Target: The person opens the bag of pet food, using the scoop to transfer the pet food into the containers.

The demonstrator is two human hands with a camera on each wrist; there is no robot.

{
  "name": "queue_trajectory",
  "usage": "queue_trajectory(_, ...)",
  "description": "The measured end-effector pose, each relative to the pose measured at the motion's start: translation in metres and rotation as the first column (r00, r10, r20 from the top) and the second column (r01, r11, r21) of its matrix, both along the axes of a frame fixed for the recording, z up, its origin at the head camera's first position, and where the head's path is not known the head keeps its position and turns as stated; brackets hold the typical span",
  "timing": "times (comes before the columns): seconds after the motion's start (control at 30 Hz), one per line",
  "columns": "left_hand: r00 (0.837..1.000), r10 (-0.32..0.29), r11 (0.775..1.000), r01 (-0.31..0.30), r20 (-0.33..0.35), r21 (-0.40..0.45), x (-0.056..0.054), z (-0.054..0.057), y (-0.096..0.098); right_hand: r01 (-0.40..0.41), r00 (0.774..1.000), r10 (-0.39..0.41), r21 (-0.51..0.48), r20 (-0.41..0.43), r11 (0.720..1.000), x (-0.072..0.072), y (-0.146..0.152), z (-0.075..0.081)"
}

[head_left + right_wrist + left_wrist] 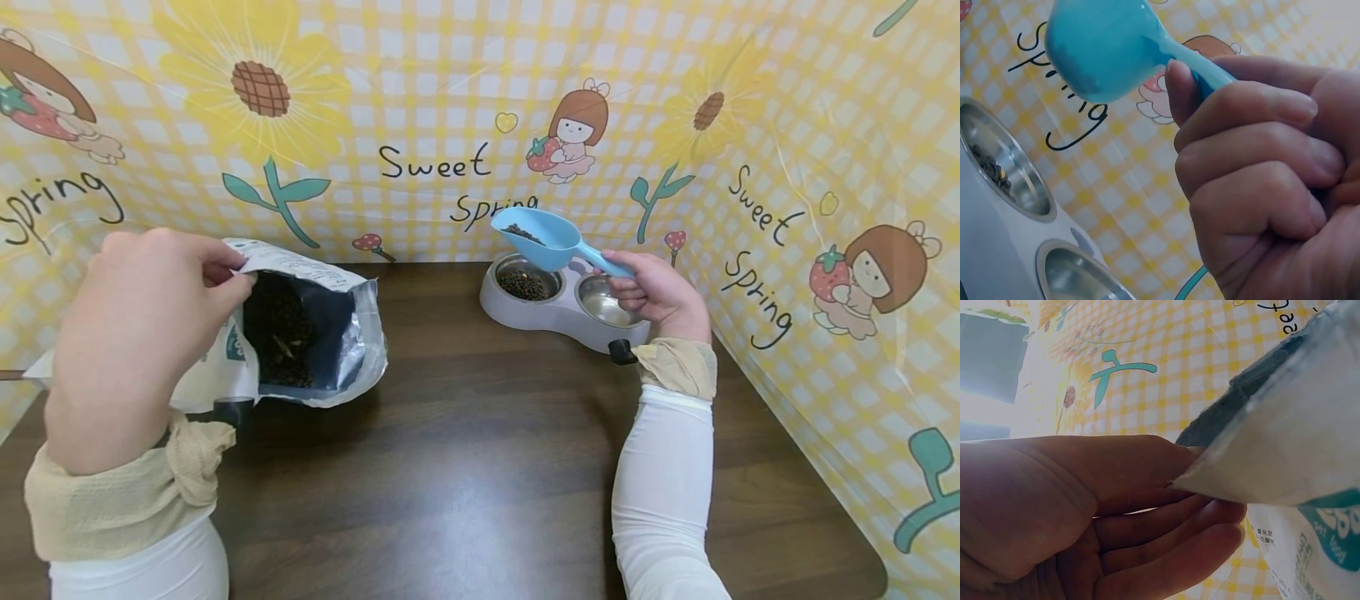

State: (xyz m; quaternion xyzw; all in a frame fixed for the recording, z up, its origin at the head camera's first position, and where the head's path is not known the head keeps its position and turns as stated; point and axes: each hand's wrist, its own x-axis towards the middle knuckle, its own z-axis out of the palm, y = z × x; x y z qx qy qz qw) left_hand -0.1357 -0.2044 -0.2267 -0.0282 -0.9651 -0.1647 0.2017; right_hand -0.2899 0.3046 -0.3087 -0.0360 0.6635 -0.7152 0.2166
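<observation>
I have the left hand, fingers pinching the foil-lined bag at nine o'clock in head view, and the right hand, fingers curled round the blue scoop of pellets at two o'clock, near the double bowl.

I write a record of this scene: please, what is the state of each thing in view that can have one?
Pet food bag: open, dark kibble inside
Blue scoop: raised, some kibble in it
Left steel bowl: some kibble inside
Right steel bowl: no kibble showing, partly hidden
Bowl stand: upright on the table
Left hand: fingers pinch the bag's edge
Right hand: fingers curled round the scoop's handle
</observation>
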Motion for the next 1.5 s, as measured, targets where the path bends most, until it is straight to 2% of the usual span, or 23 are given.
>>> queue_trajectory(0.47,1.000,-0.013,1.000,0.013,-0.013,-0.003,0.0002,0.0018,0.0000,0.084,0.996,-0.088,0.114,0.026,0.990,-0.0050,0.0016,-0.0026)
queue_trajectory(0.73,1.000,0.005,1.000,-0.005,0.021,0.005,0.0008,0.0014,-0.0003,0.116,0.993,-0.113,0.229,-0.024,0.966,-0.0042,0.0020,-0.0031)
queue_trajectory(0.83,1.000,0.006,1.000,-0.007,0.025,0.007,0.0009,0.0009,-0.0002,0.132,0.991,-0.120,0.306,-0.058,0.943,-0.0036,0.0013,-0.0031)
queue_trajectory(1.03,1.000,0.004,1.000,-0.004,0.030,0.004,0.0010,0.0005,-0.0003,0.163,0.986,-0.124,0.465,-0.113,0.870,-0.0020,-0.0011,-0.0024)
queue_trajectory(1.37,1.000,-0.002,1.000,0.002,0.027,0.001,0.0012,0.0008,0.0000,0.211,0.976,-0.122,0.643,-0.180,0.736,0.0023,-0.0055,0.0023)
queue_trajectory(1.5,1.000,0.000,1.000,0.000,0.027,0.001,0.0012,0.0010,-0.0002,0.211,0.976,-0.117,0.676,-0.182,0.706,0.0021,-0.0072,0.0033)
